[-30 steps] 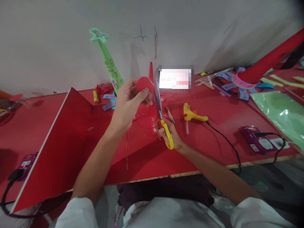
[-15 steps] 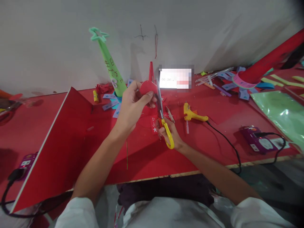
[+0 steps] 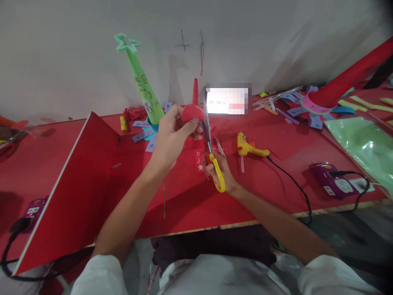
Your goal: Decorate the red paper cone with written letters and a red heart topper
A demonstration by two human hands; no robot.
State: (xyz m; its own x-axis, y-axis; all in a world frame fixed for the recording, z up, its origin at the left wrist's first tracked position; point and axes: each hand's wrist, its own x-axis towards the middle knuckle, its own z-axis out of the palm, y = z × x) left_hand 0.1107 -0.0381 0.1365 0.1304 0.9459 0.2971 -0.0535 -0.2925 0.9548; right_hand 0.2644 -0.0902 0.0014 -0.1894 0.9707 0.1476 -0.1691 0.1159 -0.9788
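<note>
Between the thumb and fingers of my left hand [image 3: 172, 133] is a round-edged piece of red paper [image 3: 192, 112]. My right hand [image 3: 221, 169] grips a pair of yellow-handled scissors [image 3: 217, 174], blades pointing up and lying along the right edge of the paper. The blades look nearly closed; whether the paper sits between them I cannot tell. Below my hands, a red strip with white drawn shapes [image 3: 199, 162] lies on the red table [image 3: 190, 209]. A red pointed cone [image 3: 195, 92] rises just behind the paper.
A yellow glue gun [image 3: 250, 147] with a black cord lies to the right, near a purple power block [image 3: 333, 180]. At left stand a red divider board [image 3: 73, 188] and a green cone [image 3: 143, 84]. A lit screen [image 3: 217, 107] leans against the wall.
Almost nothing differs. My hands, the red paper and the scissors keep nearly the same place, with only a very slight shift of the view.
</note>
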